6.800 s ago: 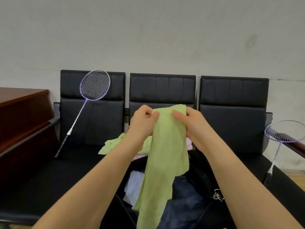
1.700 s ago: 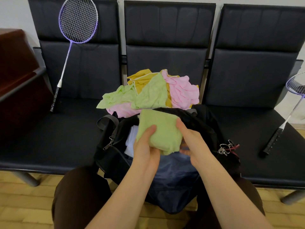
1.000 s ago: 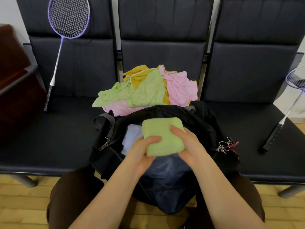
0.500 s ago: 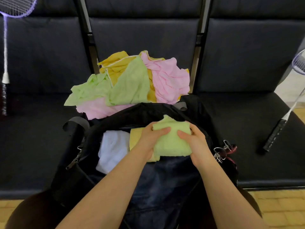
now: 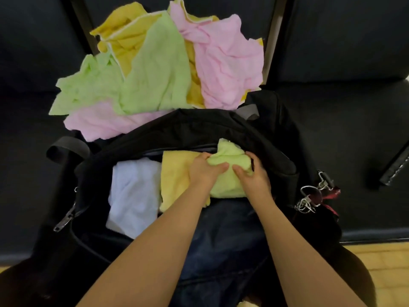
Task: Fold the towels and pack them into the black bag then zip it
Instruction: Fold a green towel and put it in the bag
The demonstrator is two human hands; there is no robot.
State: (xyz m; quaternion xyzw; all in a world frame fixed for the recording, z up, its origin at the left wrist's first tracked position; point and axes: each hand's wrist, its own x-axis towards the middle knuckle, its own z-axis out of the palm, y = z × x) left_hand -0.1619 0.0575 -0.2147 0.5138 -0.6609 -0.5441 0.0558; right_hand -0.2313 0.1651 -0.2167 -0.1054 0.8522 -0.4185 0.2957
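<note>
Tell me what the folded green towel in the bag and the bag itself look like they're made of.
Folded light-green towel: seems soft terry or microfibre cloth, matte and fuzzy, bunching under both hands. Open black bag: looks like woven nylon or polyester, matte with fine creases; its zip pull glints like metal.

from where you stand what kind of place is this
Probably a waiting or changing area at a sports hall, though that is a guess. Black padded seats run in a row, a dark taped grip, perhaps a racket handle, lies on one, and a black bag holds towels.
</note>
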